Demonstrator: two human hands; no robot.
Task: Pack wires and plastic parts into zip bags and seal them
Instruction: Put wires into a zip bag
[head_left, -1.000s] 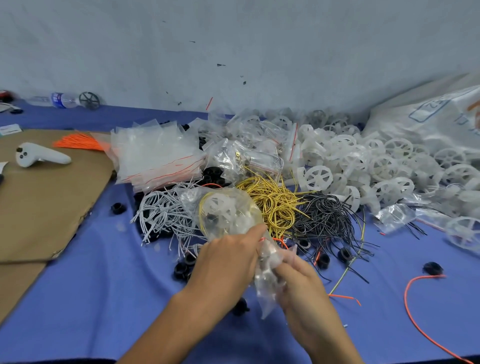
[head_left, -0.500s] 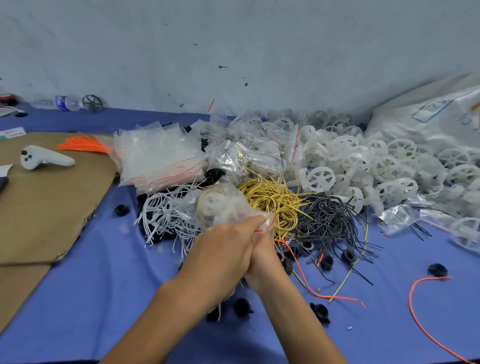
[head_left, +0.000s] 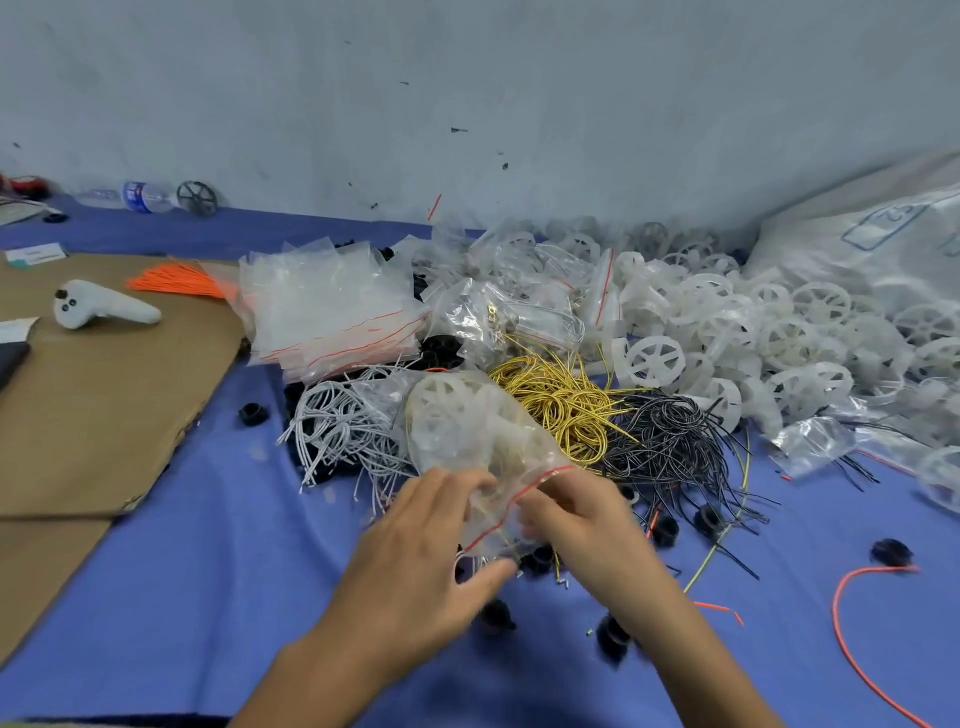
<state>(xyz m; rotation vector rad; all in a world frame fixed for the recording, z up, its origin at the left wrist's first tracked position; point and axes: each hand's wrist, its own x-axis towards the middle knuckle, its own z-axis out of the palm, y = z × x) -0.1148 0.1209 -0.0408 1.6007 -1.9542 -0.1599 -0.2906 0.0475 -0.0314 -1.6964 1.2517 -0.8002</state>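
Note:
A clear zip bag (head_left: 470, 434) with a red seal line holds white plastic wheels and wire. It hangs above the blue cloth in the middle. My left hand (head_left: 421, 566) pinches the bag's near end between thumb and fingers. My right hand (head_left: 587, 525) pinches the seal strip at its right end. Behind the bag lie bundles of white wires (head_left: 337, 431), gold wires (head_left: 561, 405) and black wires (head_left: 670, 441). A stack of empty zip bags (head_left: 327, 306) sits to the back left. A heap of white plastic wheels (head_left: 769, 338) fills the right.
Brown cardboard (head_left: 104, 395) with a white controller (head_left: 98, 310) and orange wires (head_left: 176, 278) covers the left. Small black plastic parts (head_left: 613, 636) and a loose orange wire (head_left: 852, 623) lie on the blue cloth (head_left: 218, 597). A large white sack (head_left: 872, 244) stands at the back right.
My hands have drawn apart along the bag's mouth. The right hand has come out from under the left to the strip's right end. The bag now shows its red seal line.

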